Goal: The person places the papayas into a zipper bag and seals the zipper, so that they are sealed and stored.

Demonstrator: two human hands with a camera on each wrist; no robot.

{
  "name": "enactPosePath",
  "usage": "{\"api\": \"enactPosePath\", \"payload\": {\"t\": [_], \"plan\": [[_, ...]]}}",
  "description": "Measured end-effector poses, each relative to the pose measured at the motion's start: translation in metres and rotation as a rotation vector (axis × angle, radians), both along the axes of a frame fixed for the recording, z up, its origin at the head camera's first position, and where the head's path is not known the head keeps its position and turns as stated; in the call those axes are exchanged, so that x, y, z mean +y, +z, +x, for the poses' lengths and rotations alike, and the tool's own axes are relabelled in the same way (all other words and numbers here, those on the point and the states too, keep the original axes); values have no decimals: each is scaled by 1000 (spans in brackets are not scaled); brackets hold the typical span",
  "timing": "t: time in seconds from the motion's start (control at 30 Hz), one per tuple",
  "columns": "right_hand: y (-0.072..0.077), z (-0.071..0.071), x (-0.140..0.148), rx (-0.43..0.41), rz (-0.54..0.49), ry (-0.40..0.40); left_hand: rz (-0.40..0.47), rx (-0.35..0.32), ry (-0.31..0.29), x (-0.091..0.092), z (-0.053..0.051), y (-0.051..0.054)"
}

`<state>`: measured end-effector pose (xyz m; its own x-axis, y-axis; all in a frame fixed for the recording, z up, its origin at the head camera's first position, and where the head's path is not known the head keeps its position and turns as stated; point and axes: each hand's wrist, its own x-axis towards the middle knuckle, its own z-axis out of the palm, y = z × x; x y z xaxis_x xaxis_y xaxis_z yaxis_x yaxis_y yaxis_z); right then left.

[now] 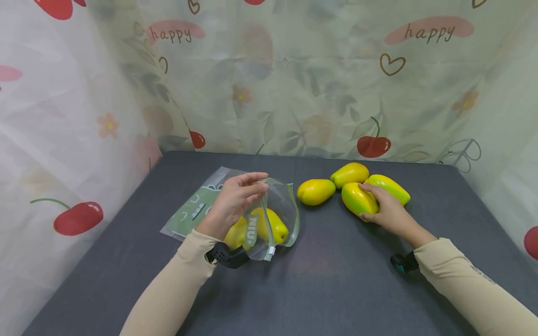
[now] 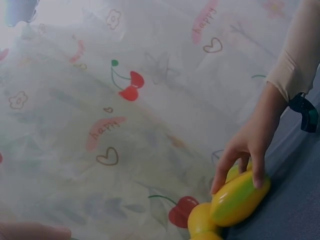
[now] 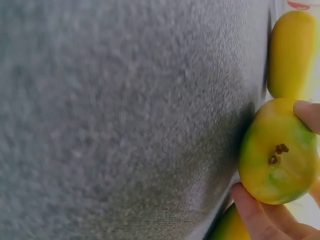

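Note:
In the head view, my left hand [image 1: 235,198] pinches the upper edge of a clear zip bag [image 1: 282,196] with a green print. The bag's mouth gapes toward the right, and two yellow mangoes [image 1: 274,226] lie inside it. My right hand [image 1: 388,212] grips a yellow-green mango [image 1: 357,198] from its right side. The right wrist view shows that mango's brown stem end [image 3: 281,149] between thumb and fingers. Only a strip of my left hand [image 2: 35,231] appears in the left wrist view.
Three more mangoes surround the gripped one: one on the left [image 1: 316,192], one behind [image 1: 350,173] and a greener one to the right [image 1: 388,187]. They lie on a dark grey table [image 1: 319,289]. A printed curtain [image 1: 286,79] hangs behind and along both sides.

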<state>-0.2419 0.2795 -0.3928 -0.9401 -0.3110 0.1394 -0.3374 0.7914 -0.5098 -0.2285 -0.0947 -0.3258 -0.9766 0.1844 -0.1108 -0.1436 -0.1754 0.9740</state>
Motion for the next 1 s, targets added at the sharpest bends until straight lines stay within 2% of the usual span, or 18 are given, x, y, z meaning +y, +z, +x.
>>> {"api": "enactPosePath", "payload": {"t": [0.27, 0.47, 0.73, 1.0], "plan": [[3, 10, -4, -25, -28, -1, 13, -1, 7, 0, 1, 1], [12, 18, -9, -29, -38, -7, 3, 1, 3, -1, 0, 0], [23, 29, -15, 2, -95, 16, 0, 4, 4, 0, 1, 0], [33, 39, -23, -22, -167, 24, -1, 9, 12, 1, 2, 0]]}}
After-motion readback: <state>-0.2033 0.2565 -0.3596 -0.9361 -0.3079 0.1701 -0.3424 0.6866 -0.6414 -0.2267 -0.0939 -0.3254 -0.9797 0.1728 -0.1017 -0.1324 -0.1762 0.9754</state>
